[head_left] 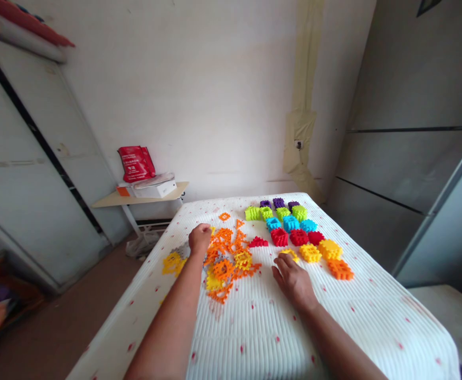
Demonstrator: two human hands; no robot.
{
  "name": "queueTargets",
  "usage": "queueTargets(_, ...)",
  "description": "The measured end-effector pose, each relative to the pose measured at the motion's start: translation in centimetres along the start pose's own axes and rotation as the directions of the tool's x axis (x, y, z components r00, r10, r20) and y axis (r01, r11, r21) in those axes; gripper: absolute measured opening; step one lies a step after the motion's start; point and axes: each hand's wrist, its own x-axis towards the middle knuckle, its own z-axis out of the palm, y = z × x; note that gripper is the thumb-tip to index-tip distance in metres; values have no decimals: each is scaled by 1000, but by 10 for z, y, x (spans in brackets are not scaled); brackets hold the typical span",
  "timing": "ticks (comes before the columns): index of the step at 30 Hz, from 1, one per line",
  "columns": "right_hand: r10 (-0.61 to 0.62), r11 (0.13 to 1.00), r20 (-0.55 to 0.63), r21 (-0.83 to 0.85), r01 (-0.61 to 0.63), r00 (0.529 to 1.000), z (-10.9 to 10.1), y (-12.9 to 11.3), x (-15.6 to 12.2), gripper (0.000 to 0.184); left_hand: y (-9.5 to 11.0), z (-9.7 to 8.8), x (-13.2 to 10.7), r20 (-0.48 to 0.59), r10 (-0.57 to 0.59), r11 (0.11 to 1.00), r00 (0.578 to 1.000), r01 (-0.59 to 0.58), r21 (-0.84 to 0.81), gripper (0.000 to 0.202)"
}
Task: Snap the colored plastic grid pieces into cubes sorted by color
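My left hand (200,238) is curled closed over the left edge of a loose heap of orange and yellow interlocking plastic pieces (226,261); anything inside its fingers is hidden. More yellow pieces (172,263) and some grey ones lie just left of that hand. My right hand (294,281) rests flat with its fingers apart, fingertips beside a yellow piece (290,255). Beyond it stand rows of chunky assembled blocks (290,224) in purple, lime, cyan, red, yellow and orange. A red block (258,242) sits apart, between the heap and the rows.
Everything lies on a white ribbed mattress cover with red flecks (294,327). A small side table (139,196) holds a red bag and a white box behind it. A tall grey cabinet stands on the right, a white door on the left, with a brown floor below.
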Motion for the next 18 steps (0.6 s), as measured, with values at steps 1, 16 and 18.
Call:
queueTargets(1,-10,1000,-7,11,11,1000,0,-1,-1,24,-5,-4,17,26,-46,998,999,45,53,13)
queueTargets(16,-16,997,-31,75,19,999,8,4,-1,25,-33,35,93,290,-296,913,910,181,365,35)
queueTargets(18,-19,996,-21,83,21,1000,7,3,-1,25,-33,33,92,301,-309,906,902,183,381,35)
